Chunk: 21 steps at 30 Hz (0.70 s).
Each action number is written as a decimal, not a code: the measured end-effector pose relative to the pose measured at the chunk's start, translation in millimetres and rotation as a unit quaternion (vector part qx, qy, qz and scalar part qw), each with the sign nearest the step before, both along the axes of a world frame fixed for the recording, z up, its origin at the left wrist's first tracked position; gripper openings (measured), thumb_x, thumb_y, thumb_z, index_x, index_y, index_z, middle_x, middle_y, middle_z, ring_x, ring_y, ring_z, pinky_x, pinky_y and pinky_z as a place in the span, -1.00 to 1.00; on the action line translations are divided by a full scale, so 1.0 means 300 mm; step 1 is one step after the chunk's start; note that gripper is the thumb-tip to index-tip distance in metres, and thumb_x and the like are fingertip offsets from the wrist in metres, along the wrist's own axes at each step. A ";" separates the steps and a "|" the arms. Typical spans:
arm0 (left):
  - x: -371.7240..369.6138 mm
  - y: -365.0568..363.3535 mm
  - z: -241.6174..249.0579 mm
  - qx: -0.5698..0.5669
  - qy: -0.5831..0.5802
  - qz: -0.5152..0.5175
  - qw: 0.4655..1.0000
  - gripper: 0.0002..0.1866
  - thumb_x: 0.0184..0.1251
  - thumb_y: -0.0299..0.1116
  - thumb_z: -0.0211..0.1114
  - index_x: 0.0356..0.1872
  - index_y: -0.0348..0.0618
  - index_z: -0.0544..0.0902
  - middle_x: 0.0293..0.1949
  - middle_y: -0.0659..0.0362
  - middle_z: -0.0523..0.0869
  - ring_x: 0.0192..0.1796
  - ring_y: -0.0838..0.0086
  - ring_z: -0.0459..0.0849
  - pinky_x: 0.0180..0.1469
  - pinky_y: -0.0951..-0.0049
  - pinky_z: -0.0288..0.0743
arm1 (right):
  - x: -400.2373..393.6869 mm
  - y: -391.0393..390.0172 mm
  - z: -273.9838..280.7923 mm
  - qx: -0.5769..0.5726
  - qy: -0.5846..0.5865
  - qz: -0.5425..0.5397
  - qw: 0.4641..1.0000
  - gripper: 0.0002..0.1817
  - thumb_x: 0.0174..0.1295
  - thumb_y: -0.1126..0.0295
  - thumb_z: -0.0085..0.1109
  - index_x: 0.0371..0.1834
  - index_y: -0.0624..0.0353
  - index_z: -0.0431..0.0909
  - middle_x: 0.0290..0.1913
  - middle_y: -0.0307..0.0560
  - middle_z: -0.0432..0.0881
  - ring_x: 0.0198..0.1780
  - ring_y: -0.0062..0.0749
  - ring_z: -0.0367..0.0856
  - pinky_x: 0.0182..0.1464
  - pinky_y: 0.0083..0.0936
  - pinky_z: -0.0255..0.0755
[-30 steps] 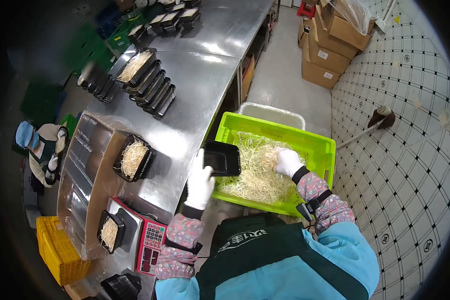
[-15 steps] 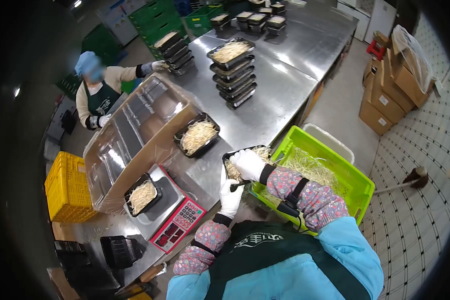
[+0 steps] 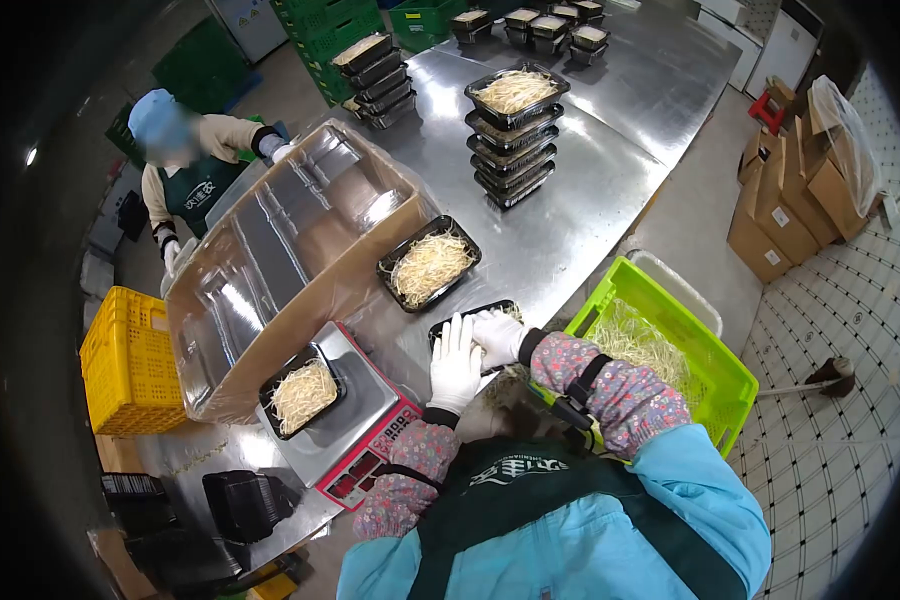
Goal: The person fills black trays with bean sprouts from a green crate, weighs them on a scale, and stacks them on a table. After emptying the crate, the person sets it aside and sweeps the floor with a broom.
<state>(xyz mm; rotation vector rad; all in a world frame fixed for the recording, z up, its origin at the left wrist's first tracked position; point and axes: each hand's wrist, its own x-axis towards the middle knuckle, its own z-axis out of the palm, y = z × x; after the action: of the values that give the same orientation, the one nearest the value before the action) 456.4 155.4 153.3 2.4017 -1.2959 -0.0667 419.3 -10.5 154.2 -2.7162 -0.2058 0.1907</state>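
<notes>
Both my hands wear white gloves and lie over a black tray of sprouts [image 3: 508,308] at the steel table's near edge. My left hand [image 3: 455,365] rests flat on its left part, fingers stretched out. My right hand [image 3: 498,337] presses on the sprouts beside it, fingers together and partly hidden. Up and left of them sits another filled black tray [image 3: 429,264]. A third filled tray [image 3: 303,396] stands on the scale [image 3: 355,410]. Right of my hands is a green crate [image 3: 735,390] holding loose sprouts [image 3: 635,345].
Filled trays are stacked [image 3: 513,140] on the steel table [image 3: 610,190]. A plastic-lined carton [image 3: 270,270] stands left, with a co-worker [image 3: 185,165] behind it. Empty black trays [image 3: 245,505] lie lower left, near a yellow crate [image 3: 130,365]. Cardboard boxes [image 3: 790,200] are at right.
My left hand has moved from the tray's near edge onto its top and flattened. The tray sits farther onto the table, away from the green crate. The co-worker's arm has drawn back from the stack.
</notes>
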 end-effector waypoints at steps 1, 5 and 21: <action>0.001 0.001 -0.010 0.011 -0.023 -0.003 1.000 -0.35 0.46 -0.20 0.00 0.50 -0.22 0.17 0.50 -0.10 0.19 0.51 0.03 0.20 0.50 0.05 0.05 | -0.029 -0.020 0.036 -0.019 -0.036 -0.004 0.999 -0.12 -0.20 -0.03 0.46 0.25 0.17 0.45 0.19 0.11 0.48 0.22 0.01 0.43 0.27 -0.09 0.31; 0.001 -0.012 -0.029 0.020 -0.065 0.019 0.998 -0.39 0.45 -0.17 0.02 0.48 -0.12 0.26 0.47 -0.01 0.29 0.47 0.04 0.24 0.47 0.03 0.08 | -0.102 -0.129 0.137 -0.138 -0.108 -0.055 0.983 -0.13 -0.34 0.04 0.58 0.17 0.11 0.53 0.20 0.04 0.47 0.21 -0.04 0.42 0.21 -0.14 0.35; 0.002 -0.015 -0.052 -0.006 -0.080 0.017 0.997 -0.44 0.43 -0.18 0.07 0.42 -0.10 0.35 0.37 0.00 0.43 0.34 0.04 0.41 0.38 0.04 0.23 | -0.210 -0.234 0.178 -0.034 -0.056 -0.165 0.984 -0.87 0.06 0.32 0.25 -0.45 0.14 0.68 -0.44 0.13 0.67 -0.33 0.09 0.69 -0.24 -0.16 0.57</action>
<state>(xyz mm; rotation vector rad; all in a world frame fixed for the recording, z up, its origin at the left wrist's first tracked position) 457.0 151.0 137.8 2.4604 -1.3192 0.1465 356.4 -80.7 207.5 -2.7814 0.2230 -0.0509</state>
